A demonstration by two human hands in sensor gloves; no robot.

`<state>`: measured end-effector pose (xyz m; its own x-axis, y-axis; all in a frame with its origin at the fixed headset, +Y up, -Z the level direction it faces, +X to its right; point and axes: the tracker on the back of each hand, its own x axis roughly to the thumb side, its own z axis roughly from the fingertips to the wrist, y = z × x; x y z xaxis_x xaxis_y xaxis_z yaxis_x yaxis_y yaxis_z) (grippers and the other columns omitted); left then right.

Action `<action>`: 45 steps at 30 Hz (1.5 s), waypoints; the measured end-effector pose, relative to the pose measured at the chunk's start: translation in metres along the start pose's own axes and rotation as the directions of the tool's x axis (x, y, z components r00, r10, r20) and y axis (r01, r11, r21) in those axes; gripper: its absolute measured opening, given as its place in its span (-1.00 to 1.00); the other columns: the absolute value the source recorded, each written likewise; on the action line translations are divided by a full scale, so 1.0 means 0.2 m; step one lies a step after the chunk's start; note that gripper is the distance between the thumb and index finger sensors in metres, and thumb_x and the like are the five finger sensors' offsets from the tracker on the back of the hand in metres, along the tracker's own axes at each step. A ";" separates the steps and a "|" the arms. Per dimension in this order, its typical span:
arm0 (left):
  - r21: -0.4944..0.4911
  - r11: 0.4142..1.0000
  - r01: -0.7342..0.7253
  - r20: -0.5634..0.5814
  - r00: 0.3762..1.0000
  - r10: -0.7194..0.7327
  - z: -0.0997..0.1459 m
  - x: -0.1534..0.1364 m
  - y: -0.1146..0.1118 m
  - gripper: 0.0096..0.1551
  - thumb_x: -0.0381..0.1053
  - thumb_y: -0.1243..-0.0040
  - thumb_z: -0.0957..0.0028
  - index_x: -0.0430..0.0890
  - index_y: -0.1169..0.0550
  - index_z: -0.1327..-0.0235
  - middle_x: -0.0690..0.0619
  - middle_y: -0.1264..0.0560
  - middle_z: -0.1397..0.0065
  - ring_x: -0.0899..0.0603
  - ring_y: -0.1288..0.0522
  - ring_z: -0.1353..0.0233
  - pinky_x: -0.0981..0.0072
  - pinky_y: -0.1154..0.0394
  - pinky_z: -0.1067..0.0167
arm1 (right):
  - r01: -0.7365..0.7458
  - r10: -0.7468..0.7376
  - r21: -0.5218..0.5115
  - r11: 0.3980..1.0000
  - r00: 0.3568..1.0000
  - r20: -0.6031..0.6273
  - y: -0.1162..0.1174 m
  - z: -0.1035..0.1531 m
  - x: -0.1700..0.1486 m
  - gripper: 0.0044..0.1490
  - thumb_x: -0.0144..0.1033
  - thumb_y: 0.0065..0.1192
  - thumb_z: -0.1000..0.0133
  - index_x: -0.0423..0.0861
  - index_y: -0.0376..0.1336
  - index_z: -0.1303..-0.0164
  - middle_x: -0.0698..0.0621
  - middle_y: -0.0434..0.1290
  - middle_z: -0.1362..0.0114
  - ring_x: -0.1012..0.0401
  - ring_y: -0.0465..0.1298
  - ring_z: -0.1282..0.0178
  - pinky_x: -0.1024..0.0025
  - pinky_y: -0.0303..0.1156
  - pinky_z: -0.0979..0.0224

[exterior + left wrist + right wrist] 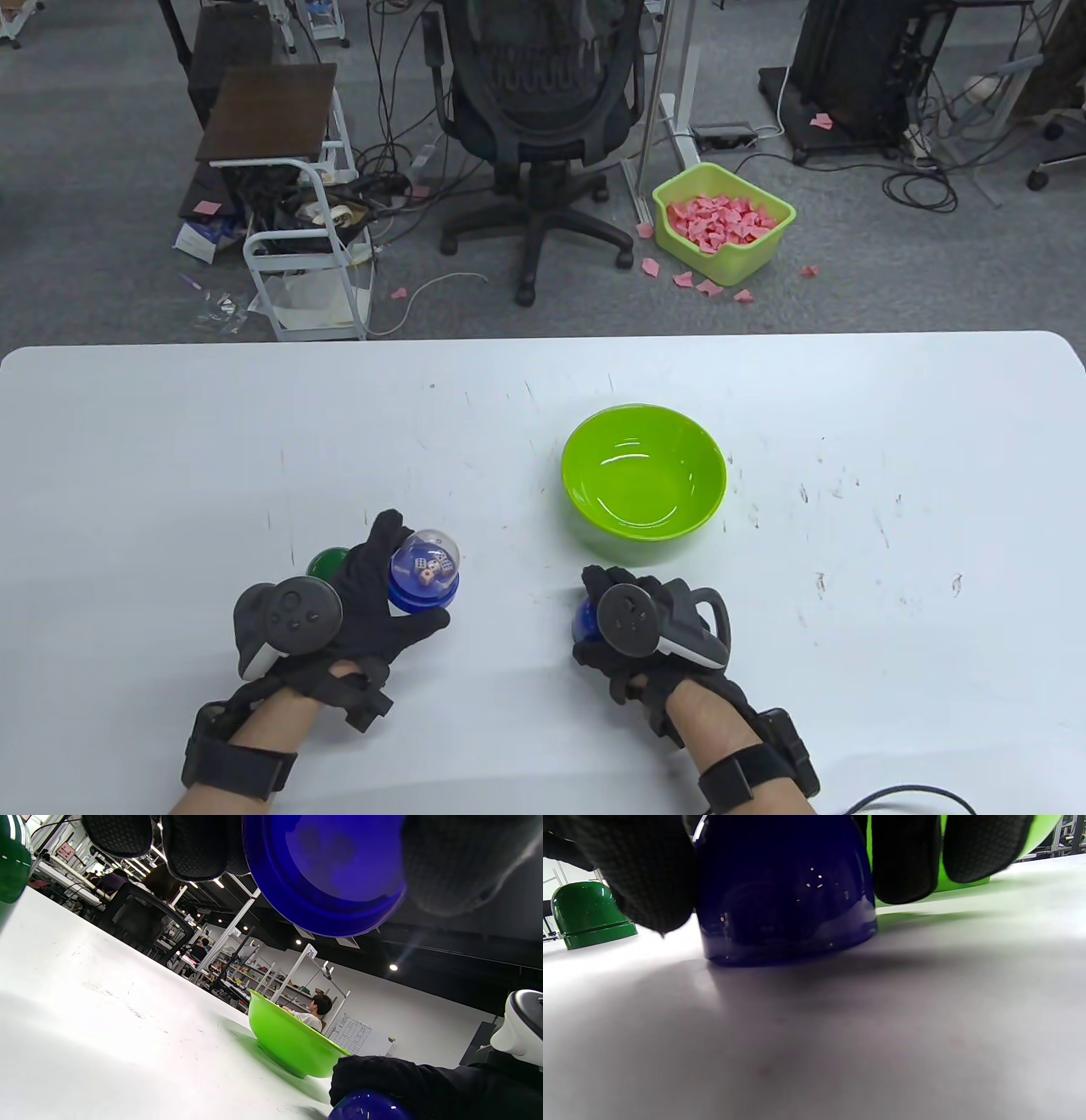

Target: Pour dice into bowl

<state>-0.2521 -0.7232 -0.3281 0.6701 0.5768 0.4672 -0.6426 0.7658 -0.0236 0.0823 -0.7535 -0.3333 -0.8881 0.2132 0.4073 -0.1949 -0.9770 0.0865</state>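
Observation:
My left hand (pixel 414 573) holds a dice cup (pixel 426 570) with a blue base and a clear dome, lifted off the table; several dice (pixel 428 570) lie inside. In the left wrist view its blue underside (pixel 326 878) sits between my fingers (pixel 195 844) and thumb. My right hand (pixel 598 615) grips a dark blue dome cover (pixel 584 621) that stands on the table, with fingers (pixel 903 861) around the cover in the right wrist view (pixel 785 891). The empty green bowl (pixel 643 509) stands just beyond the right hand and shows in the left wrist view (pixel 288 1043).
A green dome cover (pixel 325 562) stands on the table behind my left hand, also in the left wrist view (pixel 12 861) and the right wrist view (pixel 589 914). The white table (pixel 170 441) stretches wide on both sides. A chair and a bin are on the floor beyond.

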 end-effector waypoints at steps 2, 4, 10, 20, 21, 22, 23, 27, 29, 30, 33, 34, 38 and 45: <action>-0.002 1.000 0.002 0.000 1.000 -0.002 0.00 0.00 0.00 0.41 0.49 -0.38 0.18 -0.06 0.15 -0.60 -0.11 -0.25 -0.62 -0.29 -0.34 -0.56 -0.33 -0.28 -0.52 | -0.014 0.014 0.005 1.000 1.000 0.001 0.01 0.00 0.01 0.16 0.09 0.47 -0.02 -0.25 -0.01 -0.61 -0.36 0.26 -0.61 -0.41 0.37 -0.38 -0.46 0.29 -0.35; -0.002 1.000 0.002 0.000 1.000 -0.002 0.00 0.00 0.00 0.41 0.49 -0.38 0.18 -0.06 0.15 -0.60 -0.11 -0.25 -0.62 -0.29 -0.34 -0.56 -0.33 -0.28 -0.52 | -0.026 0.026 0.014 1.000 1.000 0.002 0.01 0.00 0.01 0.17 0.09 0.46 -0.02 -0.26 -0.02 -0.62 -0.38 0.25 -0.61 -0.41 0.36 -0.38 -0.45 0.29 -0.36; -0.012 1.000 0.019 0.008 1.000 -0.019 0.00 0.01 -0.01 0.41 0.49 -0.38 0.18 -0.06 0.15 -0.60 -0.11 -0.25 -0.62 -0.29 -0.34 -0.56 -0.33 -0.28 -0.52 | -0.027 0.026 0.012 1.000 1.000 0.009 -0.02 0.00 0.03 0.21 0.15 0.44 -0.02 -0.26 -0.05 -0.64 -0.41 0.23 -0.63 -0.43 0.36 -0.37 -0.47 0.28 -0.35; -0.038 0.998 0.048 0.020 0.999 -0.047 -0.01 0.02 -0.04 0.41 0.48 -0.40 0.18 -0.05 0.15 -0.60 -0.11 -0.25 -0.62 -0.29 -0.34 -0.56 -0.33 -0.28 -0.52 | 0.100 -0.054 -0.244 0.965 0.980 0.191 -0.32 -0.05 0.29 0.14 0.21 0.35 -0.05 -0.28 0.03 -0.60 -0.39 0.32 -0.56 -0.35 0.47 -0.26 -0.41 0.35 -0.31; -0.038 0.998 0.052 0.022 0.998 -0.051 0.00 0.02 -0.04 0.41 0.48 -0.40 0.18 -0.06 0.15 -0.60 -0.11 -0.25 -0.62 -0.29 -0.34 -0.56 -0.33 -0.28 -0.52 | 0.120 -0.069 -0.250 0.961 0.977 0.202 -0.33 -0.05 0.31 0.12 0.21 0.33 -0.08 -0.28 0.04 -0.60 -0.39 0.34 -0.54 -0.33 0.49 -0.23 -0.40 0.37 -0.29; -0.041 0.998 0.056 0.025 0.998 -0.055 0.00 0.03 -0.05 0.42 0.47 -0.41 0.18 -0.06 0.15 -0.60 -0.11 -0.24 -0.62 -0.29 -0.34 -0.56 -0.33 -0.28 -0.52 | 0.154 -0.098 -0.257 0.954 0.971 0.220 -0.35 -0.07 0.34 0.12 0.21 0.33 -0.07 -0.29 0.04 -0.59 -0.39 0.36 -0.52 -0.32 0.51 -0.20 -0.38 0.40 -0.27; -0.043 0.997 0.062 0.028 0.998 -0.060 0.00 0.03 -0.05 0.42 0.47 -0.41 0.19 -0.06 0.15 -0.60 -0.11 -0.24 -0.62 -0.29 -0.34 -0.56 -0.33 -0.28 -0.52 | 0.184 -0.124 -0.251 0.950 0.964 0.236 -0.37 -0.09 0.38 0.11 0.21 0.32 -0.08 -0.29 0.05 -0.59 -0.39 0.37 -0.51 -0.30 0.52 -0.18 -0.37 0.41 -0.26; -0.045 0.996 0.077 0.039 0.996 -0.076 0.00 0.05 -0.06 0.42 0.45 -0.44 0.19 -0.05 0.14 -0.60 -0.10 -0.24 -0.63 -0.29 -0.34 -0.56 -0.33 -0.29 -0.52 | 0.235 -0.175 -0.224 0.946 0.950 0.259 -0.37 -0.15 0.49 0.14 0.23 0.31 -0.08 -0.30 0.02 -0.61 -0.41 0.36 -0.52 -0.31 0.53 -0.16 -0.36 0.42 -0.24; -0.046 0.995 0.083 0.041 0.996 -0.081 0.00 0.05 -0.06 0.43 0.44 -0.45 0.20 -0.05 0.14 -0.60 -0.10 -0.24 -0.63 -0.28 -0.34 -0.56 -0.33 -0.29 -0.52 | 0.255 -0.198 -0.201 0.946 0.944 0.262 -0.36 -0.18 0.53 0.16 0.25 0.30 -0.08 -0.29 0.00 -0.62 -0.40 0.34 -0.54 -0.32 0.52 -0.17 -0.37 0.41 -0.24; -0.047 0.995 0.084 0.042 0.996 -0.083 0.00 0.05 -0.06 0.43 0.44 -0.45 0.20 -0.05 0.14 -0.60 -0.10 -0.24 -0.63 -0.28 -0.34 -0.56 -0.33 -0.29 -0.52 | 0.267 -0.214 -0.188 0.945 0.941 0.261 -0.35 -0.20 0.55 0.17 0.25 0.30 -0.08 -0.29 -0.01 -0.62 -0.41 0.33 -0.55 -0.33 0.52 -0.18 -0.37 0.41 -0.24; -0.046 0.994 0.095 0.049 0.994 -0.093 0.00 0.06 -0.06 0.44 0.43 -0.46 0.21 -0.05 0.14 -0.60 -0.09 -0.24 -0.63 -0.28 -0.34 -0.56 -0.33 -0.29 -0.52 | 0.291 -0.257 -0.123 0.949 0.936 0.240 -0.31 -0.24 0.61 0.18 0.24 0.31 -0.09 -0.31 -0.02 -0.62 -0.42 0.32 -0.55 -0.35 0.52 -0.17 -0.38 0.41 -0.23; -0.040 0.994 0.099 0.053 0.994 -0.097 0.00 0.06 -0.05 0.43 0.43 -0.46 0.21 -0.04 0.14 -0.60 -0.09 -0.24 -0.64 -0.28 -0.34 -0.56 -0.33 -0.29 -0.52 | 0.290 -0.258 -0.113 0.950 0.937 0.237 -0.31 -0.25 0.62 0.19 0.24 0.32 -0.08 -0.32 -0.03 -0.62 -0.42 0.32 -0.54 -0.35 0.52 -0.16 -0.39 0.41 -0.22; -0.038 0.994 0.103 0.051 0.994 -0.101 0.00 0.06 -0.05 0.43 0.43 -0.46 0.21 -0.05 0.14 -0.60 -0.08 -0.24 -0.64 -0.28 -0.34 -0.56 -0.33 -0.29 -0.52 | 0.260 -0.220 -0.163 0.952 0.948 0.231 -0.31 -0.26 0.65 0.12 0.17 0.34 -0.08 -0.35 0.02 -0.56 -0.41 0.38 -0.44 -0.28 0.57 -0.08 -0.33 0.46 -0.17; -0.052 0.988 0.148 0.067 0.987 -0.144 0.00 0.08 -0.06 0.43 0.44 -0.47 0.22 -0.11 0.09 -0.61 -0.17 -0.31 -0.58 -0.30 -0.43 -0.50 -0.28 -0.36 -0.50 | 0.244 -0.194 -0.184 0.952 0.948 0.253 -0.30 -0.26 0.67 0.09 0.13 0.41 -0.05 -0.36 0.08 -0.52 -0.45 0.42 -0.37 -0.22 0.61 -0.01 -0.29 0.51 -0.13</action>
<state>-0.2330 -0.7224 -0.3207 0.7295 0.4398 0.5238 -0.5162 0.8565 -0.0002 -0.0461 -0.6668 -0.3319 -0.6989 0.3908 0.5990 -0.4787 -0.8779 0.0142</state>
